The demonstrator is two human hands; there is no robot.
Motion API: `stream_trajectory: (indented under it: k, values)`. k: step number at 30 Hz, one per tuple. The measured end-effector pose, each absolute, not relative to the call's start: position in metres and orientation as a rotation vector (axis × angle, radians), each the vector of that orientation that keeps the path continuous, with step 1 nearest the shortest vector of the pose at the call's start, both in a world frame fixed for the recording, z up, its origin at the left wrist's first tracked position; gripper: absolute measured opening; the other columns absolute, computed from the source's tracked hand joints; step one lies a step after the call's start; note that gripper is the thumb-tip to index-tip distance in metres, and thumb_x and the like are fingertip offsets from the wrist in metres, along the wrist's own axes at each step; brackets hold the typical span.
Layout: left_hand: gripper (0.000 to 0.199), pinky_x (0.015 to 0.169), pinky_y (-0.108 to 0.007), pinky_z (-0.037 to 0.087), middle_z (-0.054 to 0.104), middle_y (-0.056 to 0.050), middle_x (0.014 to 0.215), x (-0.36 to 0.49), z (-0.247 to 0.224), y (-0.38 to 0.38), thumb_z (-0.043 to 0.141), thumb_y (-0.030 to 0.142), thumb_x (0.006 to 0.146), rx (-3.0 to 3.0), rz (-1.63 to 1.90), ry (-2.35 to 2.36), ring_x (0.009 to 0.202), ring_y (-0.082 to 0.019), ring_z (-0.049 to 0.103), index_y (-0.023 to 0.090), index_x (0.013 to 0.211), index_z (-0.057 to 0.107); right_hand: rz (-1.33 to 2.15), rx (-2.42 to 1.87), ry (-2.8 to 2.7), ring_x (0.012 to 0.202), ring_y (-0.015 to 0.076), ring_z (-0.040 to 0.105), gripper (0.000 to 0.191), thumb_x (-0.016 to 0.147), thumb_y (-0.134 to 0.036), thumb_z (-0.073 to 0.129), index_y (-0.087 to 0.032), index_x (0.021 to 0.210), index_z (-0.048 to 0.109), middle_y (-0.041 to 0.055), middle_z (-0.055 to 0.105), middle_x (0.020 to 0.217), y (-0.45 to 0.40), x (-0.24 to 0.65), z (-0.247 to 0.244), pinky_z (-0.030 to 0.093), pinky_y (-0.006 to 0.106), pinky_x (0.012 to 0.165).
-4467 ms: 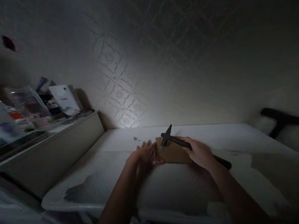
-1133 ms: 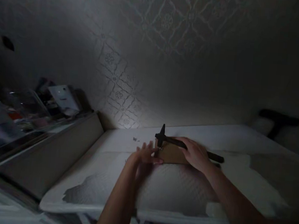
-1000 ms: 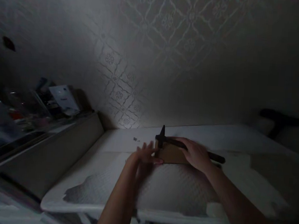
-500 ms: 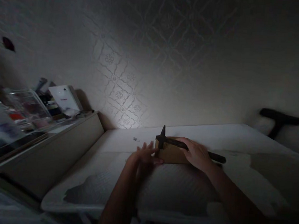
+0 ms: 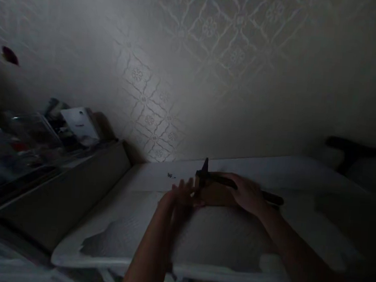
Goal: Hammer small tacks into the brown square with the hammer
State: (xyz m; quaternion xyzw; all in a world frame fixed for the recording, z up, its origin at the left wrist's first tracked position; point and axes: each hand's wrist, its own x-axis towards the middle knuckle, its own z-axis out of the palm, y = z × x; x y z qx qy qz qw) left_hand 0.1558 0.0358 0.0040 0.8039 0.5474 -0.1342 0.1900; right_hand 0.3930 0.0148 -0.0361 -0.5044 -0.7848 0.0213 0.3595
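Observation:
My right hand is closed around the handle of a dark hammer. The hammer lies almost level, its head at the left end of a brown block that looks like wood or cardboard. My left hand is at that same left end, fingers spread, with thumb and index finger against the block's edge and close beneath the hammer head. Whether something small sits between those fingertips is too dark to tell. The block rests on a light patterned cover on a white table.
Several small dark bits lie on the table behind my left hand. On the left a cabinet carries a white box and a clear organizer. Patterned wallpaper rises behind. A dark T-shaped object stands at the right.
The scene has become darker over the table, while the upper wall is brighter. Both hands, the hammer and the block stay in nearly the same place.

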Motion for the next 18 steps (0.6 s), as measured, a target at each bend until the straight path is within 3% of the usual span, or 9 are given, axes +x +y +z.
stream_trajectory:
  k: [11,18]
  values:
    - [0.089,0.103,-0.063,0.005,-0.008,-0.003,0.150,0.1559,0.0032,0.0369,0.041,0.080,0.064,2.277,-0.373,1.544,0.134,-0.040,-0.007,0.039,0.140,0.019,0.055,-1.312,-2.003,0.100,0.0212,0.058,0.039,0.080,-0.013,0.049,-0.028,0.115,0.050,0.0016,0.061,0.114,0.0146,0.3921,-0.0354,0.046,0.036,0.085]
    - [0.091,0.103,-0.063,0.004,-0.011,-0.006,0.149,0.1562,0.0040,0.0364,0.038,0.081,0.065,2.283,-0.394,1.536,0.133,-0.040,-0.008,0.034,0.141,0.019,0.087,-1.317,-2.015,0.100,0.0214,0.058,0.038,0.080,-0.013,0.050,-0.028,0.115,0.050,0.0012,0.061,0.114,0.0135,0.3917,-0.0351,0.045,0.036,0.086]
